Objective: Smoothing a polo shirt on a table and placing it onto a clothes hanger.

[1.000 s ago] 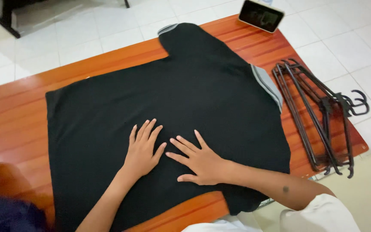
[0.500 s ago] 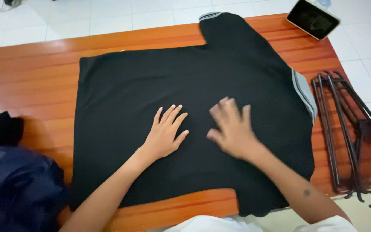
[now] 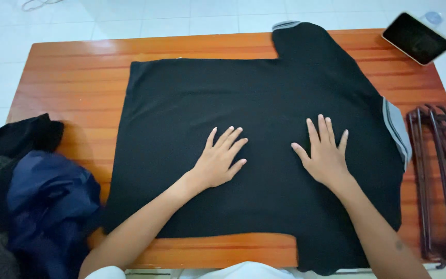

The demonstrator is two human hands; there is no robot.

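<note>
- Black shirt [image 3: 243, 103] lies spread flat across the middle of my orange wooden bench [image 3: 73, 77], its hem toward my left and its collar toward my right.
- One sleeve [image 3: 298, 39] points away from me, reaching the far edge of the bench; its cuff has a grey stripe.
- The collar [image 3: 396, 129], grey with darker lines, sits at the shirt's right end.
- Near me, the other sleeve [image 3: 331, 256] runs off the front edge of the bench.
- My left hand [image 3: 218, 160] rests palm down on the shirt's middle, fingers spread wide, holding nothing.
- My right hand [image 3: 326, 152] also lies flat on the cloth, fingers fanned, nearer the collar and gripping nothing.
- The two hands are apart, with a strip of bare black fabric between them.
- A heap of clothes sits at the bench's left end: a dark blue garment [image 3: 52, 206] in front and a black garment [image 3: 19, 139] behind it, both just beside the shirt's hem.
- A stack of dark hangers [image 3: 440, 175] lies on the right end of the bench, just beyond the collar.
- A tablet [image 3: 416, 37] with a dark screen and pale rim sits at the far right corner, tilted.
- White floor tiles [image 3: 130, 13] show past the bench.
</note>
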